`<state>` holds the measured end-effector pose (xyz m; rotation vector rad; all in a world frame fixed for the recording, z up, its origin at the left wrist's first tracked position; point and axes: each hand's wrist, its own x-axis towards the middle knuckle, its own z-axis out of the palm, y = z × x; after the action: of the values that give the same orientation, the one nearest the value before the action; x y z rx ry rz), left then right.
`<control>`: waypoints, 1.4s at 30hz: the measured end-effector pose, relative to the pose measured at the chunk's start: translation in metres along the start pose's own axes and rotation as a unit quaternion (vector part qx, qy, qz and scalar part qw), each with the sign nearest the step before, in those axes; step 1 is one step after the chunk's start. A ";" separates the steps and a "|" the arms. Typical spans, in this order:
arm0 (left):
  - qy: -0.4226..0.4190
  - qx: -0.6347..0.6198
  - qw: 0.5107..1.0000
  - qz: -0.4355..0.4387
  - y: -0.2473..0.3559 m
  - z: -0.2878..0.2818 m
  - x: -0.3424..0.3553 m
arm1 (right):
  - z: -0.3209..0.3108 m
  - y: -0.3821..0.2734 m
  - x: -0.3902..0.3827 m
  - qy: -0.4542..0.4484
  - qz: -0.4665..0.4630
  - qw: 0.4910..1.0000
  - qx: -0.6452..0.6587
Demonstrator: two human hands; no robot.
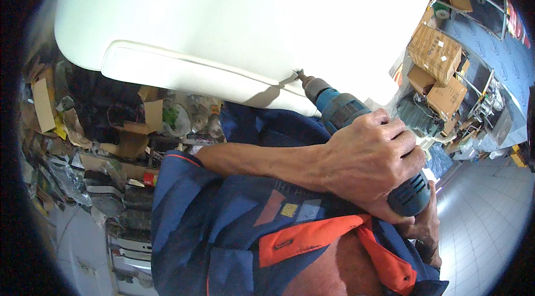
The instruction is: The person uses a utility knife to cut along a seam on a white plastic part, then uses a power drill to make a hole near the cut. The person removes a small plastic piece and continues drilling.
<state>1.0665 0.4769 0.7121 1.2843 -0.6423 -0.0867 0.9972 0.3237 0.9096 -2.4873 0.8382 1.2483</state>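
My left hand [370, 157] wraps over the top of a blue and black power drill [340, 108], its fingers curled round the body. At the rear of the drill, my right hand [424, 224] is at the grip; the drill body covers most of its fingers. The drill's tip meets a large, glossy white moulded panel [184, 23] next to a raised, rounded strip [178, 70] along its near edge. A small dark mark or chip and the drill's shadow lie at that spot. Strong glare washes out the panel's right side.
Cardboard boxes [436, 54] are stacked at the right beside metal racking. Blue printed sheeting [490, 56] covers something behind them. Cluttered shelves [120, 168] with cartons and plastic-wrapped parts fill the left. Pale tiled floor [485, 207] shows at lower right.
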 end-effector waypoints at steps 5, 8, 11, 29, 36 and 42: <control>0.014 -0.009 1.000 0.001 0.000 0.002 0.000 | -0.005 -0.004 0.006 -0.028 0.033 0.997 0.056; 0.015 -0.003 1.000 0.000 0.001 0.002 -0.002 | -0.005 -0.005 0.009 -0.062 0.032 0.997 0.030; 0.006 0.001 1.000 -0.001 -0.001 0.003 -0.001 | 0.002 -0.001 0.009 0.032 -0.042 0.998 0.016; -0.009 -0.017 1.000 -0.003 -0.003 0.004 0.001 | 0.021 0.022 0.019 -0.036 -0.007 0.988 0.151; 0.001 -0.004 1.000 0.001 -0.003 0.006 0.001 | 0.023 0.022 0.015 -0.023 -0.009 0.988 0.156; -0.002 -0.010 1.000 -0.006 -0.003 0.003 0.002 | 0.021 0.016 0.013 -0.007 -0.017 0.990 0.139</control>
<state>1.0669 0.4726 0.7107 1.2686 -0.6364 -0.1054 0.9801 0.3153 0.8867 -2.2598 0.8948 1.0545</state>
